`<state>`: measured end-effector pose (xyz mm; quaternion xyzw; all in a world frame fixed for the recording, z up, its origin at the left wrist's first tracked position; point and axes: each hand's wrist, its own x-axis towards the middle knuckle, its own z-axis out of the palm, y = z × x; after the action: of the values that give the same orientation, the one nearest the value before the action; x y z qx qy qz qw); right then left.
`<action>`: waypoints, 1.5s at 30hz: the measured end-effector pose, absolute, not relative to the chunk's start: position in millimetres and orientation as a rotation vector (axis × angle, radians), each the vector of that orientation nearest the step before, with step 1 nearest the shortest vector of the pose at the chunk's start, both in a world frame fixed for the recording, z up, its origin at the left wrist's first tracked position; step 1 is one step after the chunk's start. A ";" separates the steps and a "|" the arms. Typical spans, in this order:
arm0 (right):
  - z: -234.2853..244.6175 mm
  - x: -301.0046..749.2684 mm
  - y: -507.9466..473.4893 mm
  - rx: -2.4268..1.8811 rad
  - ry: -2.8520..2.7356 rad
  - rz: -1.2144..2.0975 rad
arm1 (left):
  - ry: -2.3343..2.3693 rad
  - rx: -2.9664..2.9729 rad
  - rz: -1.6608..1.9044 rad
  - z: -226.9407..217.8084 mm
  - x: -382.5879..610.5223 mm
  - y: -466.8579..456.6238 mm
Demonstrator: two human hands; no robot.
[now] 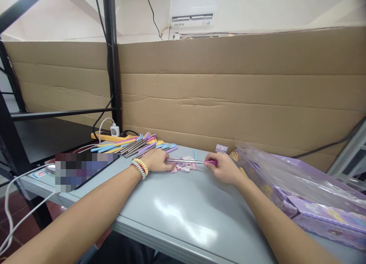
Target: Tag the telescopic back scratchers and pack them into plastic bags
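A thin metal rod with a pink end, probably a telescopic back scratcher (188,161), stretches level between my hands just above the table. My left hand (156,159), with beaded bracelets at its wrist, has its fingers closed on the rod's left end. The pink end is pinched in my right hand (225,167); part of it is hidden by the fingers. Small pink and white printed cards (184,167) lie scattered under the rod. Beyond my left hand is a pile of several back scratchers (137,146) with coloured handles and little hand-shaped heads.
A purple printed box (323,214) with clear plastic film (286,176) stands at the right. A tablet or phone with a blurred screen (85,168) lies left, near white cables (8,214). Cardboard (228,88) walls the grey table's (183,214) back. A black metal post (113,66) rises behind.
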<state>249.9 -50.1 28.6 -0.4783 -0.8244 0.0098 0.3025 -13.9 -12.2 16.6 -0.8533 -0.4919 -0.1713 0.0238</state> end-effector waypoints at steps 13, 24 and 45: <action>31.2 238.6 -57.4 -1.201 -2.125 -0.111 | -1.659 -2.603 -0.538 13.8 -16.2 -4.3; 33.9 232.4 -61.6 -1.270 -2.058 0.050 | -1.611 -2.442 -0.423 17.3 -13.9 -8.0; 32.0 230.5 -57.0 -1.402 -1.892 0.582 | -1.612 -2.368 -0.497 16.9 -17.3 -4.6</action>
<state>230.5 -57.0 32.0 -0.5414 -0.7306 0.2246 0.3502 -17.3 -4.6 16.9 -0.8090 -0.5505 -0.1696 0.1168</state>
